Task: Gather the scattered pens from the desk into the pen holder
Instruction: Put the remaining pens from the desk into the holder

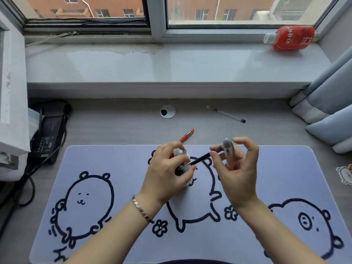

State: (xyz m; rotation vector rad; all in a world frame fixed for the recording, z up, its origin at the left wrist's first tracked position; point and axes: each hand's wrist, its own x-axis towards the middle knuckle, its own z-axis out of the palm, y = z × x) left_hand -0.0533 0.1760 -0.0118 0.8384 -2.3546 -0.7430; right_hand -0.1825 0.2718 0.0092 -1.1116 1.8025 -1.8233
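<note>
A grey desk (118, 126) runs under a window sill, with a lilac desk mat (114, 168) printed with cartoon animals lying across its near half. Over the middle of the mat the left hand (167, 176) is wrapped around a small pen holder (187, 168), which is mostly hidden by the fingers; its opening faces up and toward the right. The right hand (236, 172) pinches a black pen (202, 158) between thumb and forefinger, the pen's long axis slanting from upper right down to lower left, its lower tip at the holder's mouth. The same hand also has a grey-capped pen (227, 149) tucked against its fingers, standing roughly upright. A red pen (187, 135) lies on the desk just beyond the mat's far edge, angled up to the right, its lower end behind the left hand. A clear pen (225, 113) lies well apart at the back right, slanting down to the right. A red bottle (289, 38) lies on its side on the sill.
</note>
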